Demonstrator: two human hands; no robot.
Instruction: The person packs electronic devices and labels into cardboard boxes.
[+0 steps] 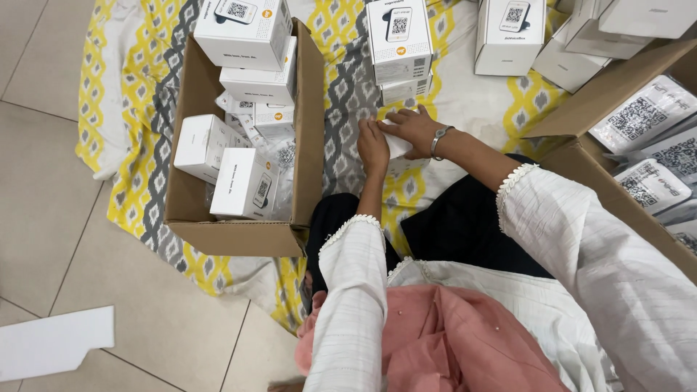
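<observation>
My left hand (372,147) and my right hand (412,129) are both closed around a small white box (396,145) that rests on the yellow and grey patterned cloth (348,87). The box is mostly hidden between my palms. A metal bracelet sits on my right wrist. Just beyond my hands stands a stack of two white boxes (398,45) with a printed square code on top.
An open cardboard carton (239,236) on the left holds several white boxes. A second carton (602,109) on the right holds plastic-wrapped cards. More white boxes (510,35) stand at the back. A flat white card (54,343) lies on the tiled floor.
</observation>
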